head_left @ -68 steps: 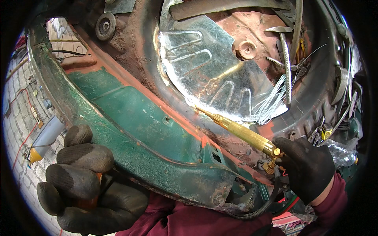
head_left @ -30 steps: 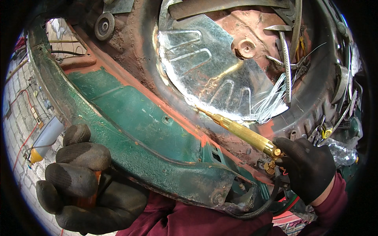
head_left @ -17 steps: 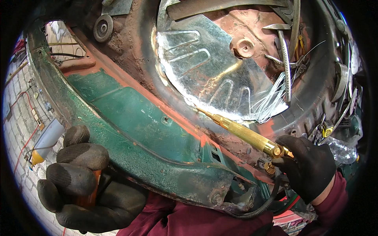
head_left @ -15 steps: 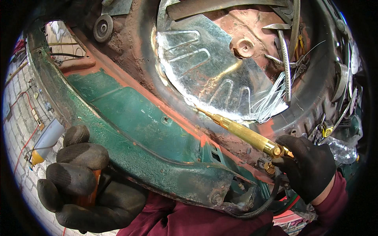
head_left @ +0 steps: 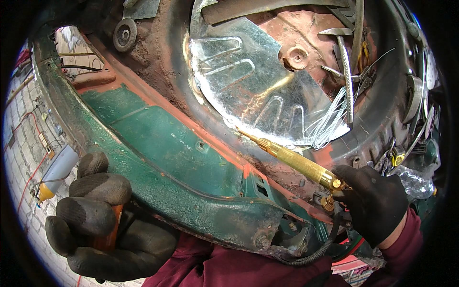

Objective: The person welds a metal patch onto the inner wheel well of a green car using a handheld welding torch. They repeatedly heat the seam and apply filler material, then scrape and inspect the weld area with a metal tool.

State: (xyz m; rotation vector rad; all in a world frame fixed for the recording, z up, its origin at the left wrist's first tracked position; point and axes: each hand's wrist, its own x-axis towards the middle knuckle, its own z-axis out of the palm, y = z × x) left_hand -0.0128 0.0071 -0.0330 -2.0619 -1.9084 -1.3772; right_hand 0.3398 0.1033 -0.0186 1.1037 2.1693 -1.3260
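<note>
Brick paving point(head_left: 16, 165) lies left of the galvanized patch point(head_left: 234, 91). The brass torch point(head_left: 299, 163) points at its lower rim, rear pinched by the right hand point(head_left: 375, 198); the left hand point(head_left: 105, 220) curls around perhaps an orange handle point(head_left: 113, 227). A loose pinch could let the torch slip.

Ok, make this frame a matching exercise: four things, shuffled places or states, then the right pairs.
1. Brass-coloured tool
2. Left hand
3. Grey disc
4. Clear plastic bottle

A. Right of the right hand
B. Upper left, on brownish metal
C. Tip at the edge of the shiny sheet
D. Closed around an orange object

Pairs: 1-C; 2-D; 3-B; 4-A
</note>
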